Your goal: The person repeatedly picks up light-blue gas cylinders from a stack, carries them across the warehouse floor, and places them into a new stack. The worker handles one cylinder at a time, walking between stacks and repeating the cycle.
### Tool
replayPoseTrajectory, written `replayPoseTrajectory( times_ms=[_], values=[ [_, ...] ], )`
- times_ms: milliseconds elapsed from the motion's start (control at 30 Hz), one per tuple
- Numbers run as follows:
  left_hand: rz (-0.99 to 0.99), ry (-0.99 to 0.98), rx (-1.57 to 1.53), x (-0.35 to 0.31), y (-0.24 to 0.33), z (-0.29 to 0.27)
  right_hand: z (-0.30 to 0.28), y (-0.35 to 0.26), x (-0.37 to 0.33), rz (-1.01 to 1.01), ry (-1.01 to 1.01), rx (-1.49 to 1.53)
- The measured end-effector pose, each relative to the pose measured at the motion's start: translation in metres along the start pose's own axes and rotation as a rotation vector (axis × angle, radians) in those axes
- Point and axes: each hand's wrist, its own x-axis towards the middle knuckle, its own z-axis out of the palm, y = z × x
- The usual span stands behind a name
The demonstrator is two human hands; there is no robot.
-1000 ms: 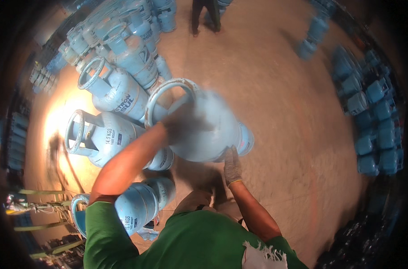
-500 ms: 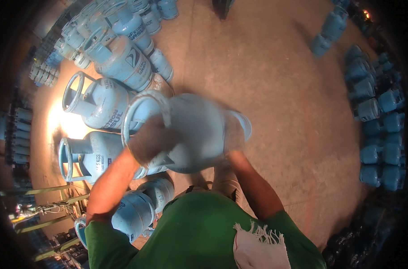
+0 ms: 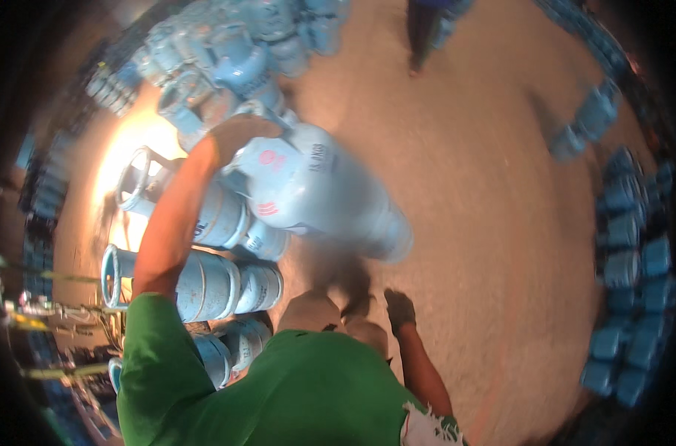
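A light blue gas cylinder point(image 3: 315, 182) with pinkish-red markings leans at a slant in front of me, its far part smeared by motion. My left hand point(image 3: 241, 132), in a dark glove, grips the collar at its top; the fingertips are partly lost behind the rim. Away from the cylinder, my right hand point(image 3: 401, 308) hangs low by my right leg, gloved too and holding nothing, with its fingers loosely apart. Close on the left, another blue cylinder point(image 3: 211, 286) stands stacked on a lower one, beside a similar cylinder point(image 3: 222, 215).
Many blue cylinders point(image 3: 237, 63) crowd the far left. More are stacked in rows along the right point(image 3: 620, 267), and a stacked pair point(image 3: 594, 111) stands on the brown floor point(image 3: 471, 201). A person's leg point(image 3: 419, 33) shows at the far edge. Greenish rails point(image 3: 63, 372) lie at lower left.
The cylinder has swung from nearly sideways to a slanted, more upright pose. My right hand has let go of its base and dropped to my side; the left still grips the collar.
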Motion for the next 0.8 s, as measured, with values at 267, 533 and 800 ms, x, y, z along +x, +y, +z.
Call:
replayPoseTrajectory(
  times_ms=[267,533,800],
  values=[
    [-0.727,0.061,-1.002,0.080,-0.056,-0.008,0.025,0.005,0.105,-0.066,-0.040,0.862],
    [-0.904,0.157,-0.957,0.165,-0.080,0.020,-0.065,-0.144,0.244,0.118,-0.077,1.317],
    [-0.333,-0.115,-0.336,0.174,-0.071,0.000,-0.119,-0.261,0.362,0.513,0.164,1.359]
  ],
)
